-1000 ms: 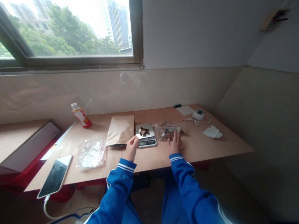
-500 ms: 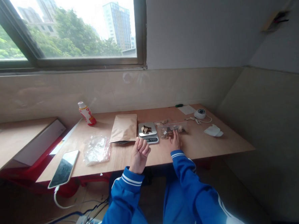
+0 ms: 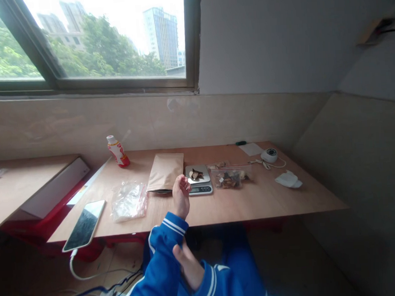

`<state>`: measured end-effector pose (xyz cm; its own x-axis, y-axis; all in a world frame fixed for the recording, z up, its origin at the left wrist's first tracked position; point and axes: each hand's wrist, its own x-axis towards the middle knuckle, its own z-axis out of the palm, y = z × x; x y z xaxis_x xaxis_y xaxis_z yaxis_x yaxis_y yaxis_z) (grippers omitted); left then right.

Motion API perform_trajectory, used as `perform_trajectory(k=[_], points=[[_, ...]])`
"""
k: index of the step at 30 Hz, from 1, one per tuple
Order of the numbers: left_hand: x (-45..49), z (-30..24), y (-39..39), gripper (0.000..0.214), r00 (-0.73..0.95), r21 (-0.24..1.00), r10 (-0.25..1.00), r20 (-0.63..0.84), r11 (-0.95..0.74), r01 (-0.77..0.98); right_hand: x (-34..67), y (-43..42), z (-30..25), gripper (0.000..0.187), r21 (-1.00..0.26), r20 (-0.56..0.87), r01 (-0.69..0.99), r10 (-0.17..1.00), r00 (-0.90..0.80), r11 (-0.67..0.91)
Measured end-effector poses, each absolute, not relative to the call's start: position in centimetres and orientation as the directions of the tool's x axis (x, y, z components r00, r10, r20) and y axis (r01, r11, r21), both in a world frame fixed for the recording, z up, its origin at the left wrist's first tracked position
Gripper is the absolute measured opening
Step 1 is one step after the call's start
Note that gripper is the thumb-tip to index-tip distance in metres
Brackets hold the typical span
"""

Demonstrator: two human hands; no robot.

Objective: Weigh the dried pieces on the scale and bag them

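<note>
The left hand (image 3: 181, 196), bare and loosely curled, is raised and empty above the near part of a light plywood table (image 3: 254, 202). The right hand (image 3: 188, 265) is down below the table's edge, over the lap, its fingers (image 3: 178, 252) against the blue track-jacket sleeve (image 3: 171, 230) of the left arm. The hands are close together, and neither is clamped on anything. Just beyond the left hand sit a tan kraft-paper pouch (image 3: 165, 172) and a flat steel digital scale (image 3: 200, 189) bearing dark curled bark pieces (image 3: 195, 174). Further to the right, well away from both hands, lies a clear zip bag of dried brown pieces (image 3: 229, 179).
</note>
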<state>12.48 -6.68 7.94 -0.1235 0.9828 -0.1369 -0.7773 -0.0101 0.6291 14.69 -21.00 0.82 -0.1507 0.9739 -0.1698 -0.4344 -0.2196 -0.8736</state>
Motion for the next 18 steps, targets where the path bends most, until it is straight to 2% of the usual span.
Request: perform_trajectory(k=[1,5,11,15,18], points=[[12.5,7.6,-6.2,0.017,-0.153,0.641,0.978,-0.142,-0.027,-0.767,13.6,-21.5,1.7,0.069,-0.862,-0.188,-0.445,0.968,-0.166,-0.244],[11.6,5.8,-5.0,0.022,-0.203,0.632,0.956,-0.210,-0.026,-0.775,11.6,-20.8,3.5,0.076,-0.890,-0.326,-0.363,0.942,0.085,-0.276],[8.5,2.9,-5.1,0.032,-0.112,0.622,0.956,-0.270,0.085,-0.778,10.7,-19.8,-0.6,0.068,-0.929,-0.330,-0.242,0.924,0.195,-0.281],[6.6,1.9,-5.8,0.031,-0.126,0.652,0.964,-0.236,0.060,-0.756,10.5,-20.3,-3.2,0.063,-0.943,-0.329,-0.117,0.927,0.180,-0.312],[5.3,1.0,-6.0,0.026,-0.164,0.699,0.963,-0.213,0.033,-0.714,11.2,-20.1,-3.1,0.062,-0.979,-0.200,-0.042,0.980,0.005,-0.200]])
